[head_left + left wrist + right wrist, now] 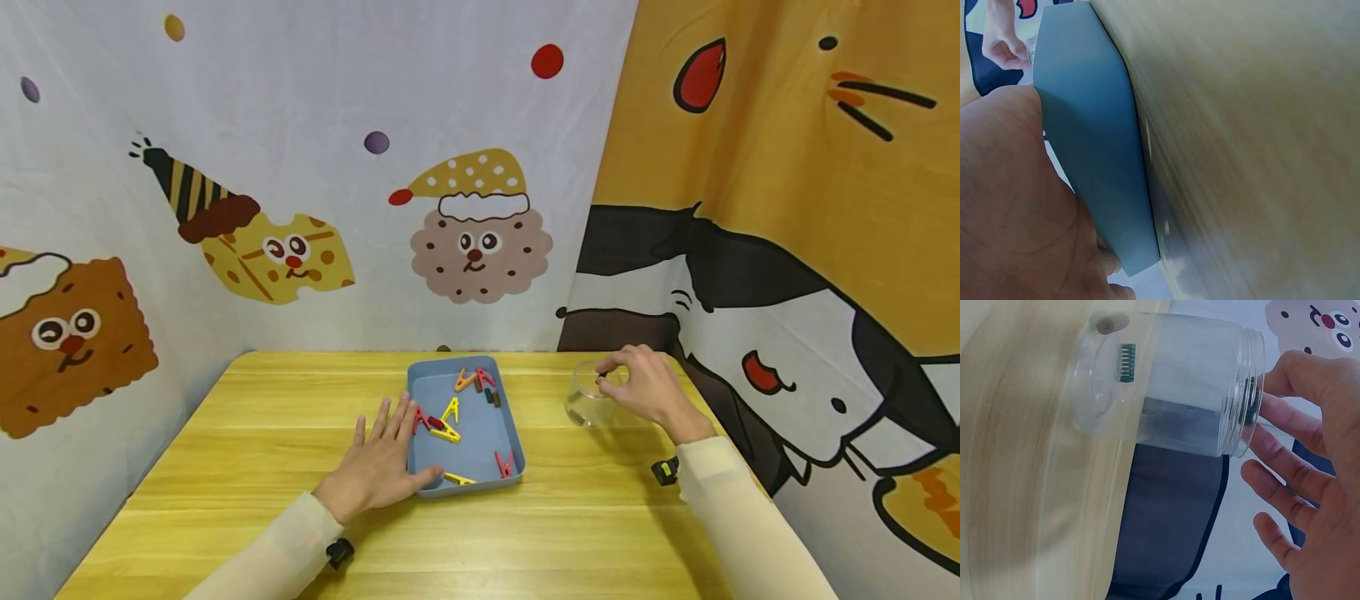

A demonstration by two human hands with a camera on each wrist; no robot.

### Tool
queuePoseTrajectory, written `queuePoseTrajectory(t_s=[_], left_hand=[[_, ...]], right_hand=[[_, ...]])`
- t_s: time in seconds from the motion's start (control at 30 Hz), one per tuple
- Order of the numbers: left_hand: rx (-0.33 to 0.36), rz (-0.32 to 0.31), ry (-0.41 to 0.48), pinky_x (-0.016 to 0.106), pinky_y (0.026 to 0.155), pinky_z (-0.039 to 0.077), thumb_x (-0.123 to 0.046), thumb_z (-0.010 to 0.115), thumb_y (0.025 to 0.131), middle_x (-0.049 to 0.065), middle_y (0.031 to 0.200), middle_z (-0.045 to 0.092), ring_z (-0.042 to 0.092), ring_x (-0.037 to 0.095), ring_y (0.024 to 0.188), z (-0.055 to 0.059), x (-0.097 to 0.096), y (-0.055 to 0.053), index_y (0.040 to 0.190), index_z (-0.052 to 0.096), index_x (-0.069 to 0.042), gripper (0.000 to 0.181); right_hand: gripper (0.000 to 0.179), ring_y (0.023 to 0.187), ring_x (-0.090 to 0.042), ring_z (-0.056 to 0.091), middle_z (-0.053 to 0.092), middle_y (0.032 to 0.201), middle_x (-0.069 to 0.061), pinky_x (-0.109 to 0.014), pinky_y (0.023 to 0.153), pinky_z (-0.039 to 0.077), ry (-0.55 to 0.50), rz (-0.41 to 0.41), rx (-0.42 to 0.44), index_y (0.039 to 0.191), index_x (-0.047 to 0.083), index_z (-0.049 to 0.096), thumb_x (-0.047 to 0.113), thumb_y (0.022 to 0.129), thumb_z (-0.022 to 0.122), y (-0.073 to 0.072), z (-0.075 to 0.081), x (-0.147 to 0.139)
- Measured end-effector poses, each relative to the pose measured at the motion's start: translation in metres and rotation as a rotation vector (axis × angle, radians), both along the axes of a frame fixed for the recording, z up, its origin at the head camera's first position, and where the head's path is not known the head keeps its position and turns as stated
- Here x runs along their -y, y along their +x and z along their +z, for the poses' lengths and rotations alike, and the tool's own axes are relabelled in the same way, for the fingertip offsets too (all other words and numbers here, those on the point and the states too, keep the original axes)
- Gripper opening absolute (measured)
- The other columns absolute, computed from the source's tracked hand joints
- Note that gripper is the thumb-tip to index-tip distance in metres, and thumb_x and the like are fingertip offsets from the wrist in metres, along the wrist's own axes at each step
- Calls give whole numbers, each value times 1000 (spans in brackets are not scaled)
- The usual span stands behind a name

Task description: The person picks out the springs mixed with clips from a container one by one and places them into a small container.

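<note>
My right hand is over the mouth of a clear plastic jar, thumb and fingertips pinching a small dark spring at the threaded rim. At the jar's bottom lie a green spring and a brown spring. My left hand rests with straight, spread fingers along the left edge of a blue-grey tray. Inside the tray are several small clips, among them a yellow clip, a red clip and an orange clip. Brown, dark green and red springs lie among them.
Tray and jar stand on a yellow wood-grain table, the jar to the tray's right. Behind the table's far edge hangs a printed cloth with cartoon figures, continuing down the right side.
</note>
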State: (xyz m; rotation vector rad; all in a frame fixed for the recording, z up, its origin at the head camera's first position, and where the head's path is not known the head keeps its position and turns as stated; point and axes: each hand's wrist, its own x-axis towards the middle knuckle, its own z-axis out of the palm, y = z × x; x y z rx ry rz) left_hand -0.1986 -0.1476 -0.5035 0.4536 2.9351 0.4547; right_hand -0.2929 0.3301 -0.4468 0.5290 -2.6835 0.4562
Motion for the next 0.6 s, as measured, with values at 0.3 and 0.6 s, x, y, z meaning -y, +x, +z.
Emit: queuePoseTrajectory(t_s=[0.3,0.6], left_hand=[[-14,4,1,86,141,10,-80,66,107,16,199,5,7,51,184,-2,0,0,188,14,-5,122],[-15,0,3,86,141,11,-80,66,106,17,198,5,7,51,184,-1,0,1,188,14,-4,123]], right_hand=[[13,110,-41,73,86,114,-10,-63,99,54,1,-20,11,110,19,93,21,100,85,1,-1,-1],[14,108,-40,73,86,115,-10,-59,94,54,-2,-16,-17,110,19,94,20,101,83,2,-1,2]])
